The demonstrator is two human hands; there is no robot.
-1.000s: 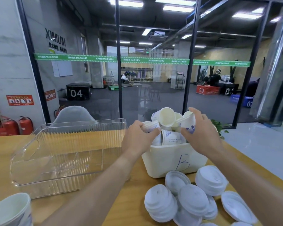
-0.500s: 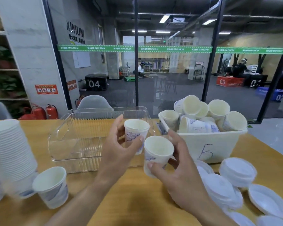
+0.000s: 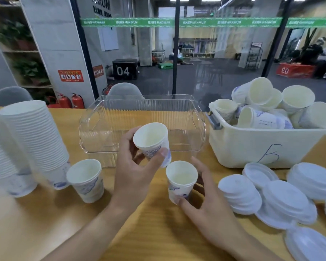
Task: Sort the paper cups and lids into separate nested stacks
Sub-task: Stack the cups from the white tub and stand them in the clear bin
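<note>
The step in hand looks like nesting two loose cups: the left hand grips one paper cup between thumb and fingers, lifted and tilted above the table, while the right hand curls round a second cup held upright just below and to the right of the first. The two cups are close, the raised one's base just beside the lower one's rim, but not yet one inside the other. The next move, I judge, calls for lining the raised cup's base over the open mouth of the lower one and pressing it in straight, then carrying the pair to the stacks at the left. Those number two: tall nested stacks of cups, side by side near the left edge, with a single cup standing upright just beside them. The white bin marked with a hand-drawn letter holds a loose heap of cups; about nine show, and more may lie hidden beneath. A clear plastic tray stands behind the hands with nothing visible in it. To the right, in front of the bin, lie the lids in short overlapping piles, roughly seven piles or single lids in view, some cut off by the frame edge, so the sorting seems well short of done.
</note>
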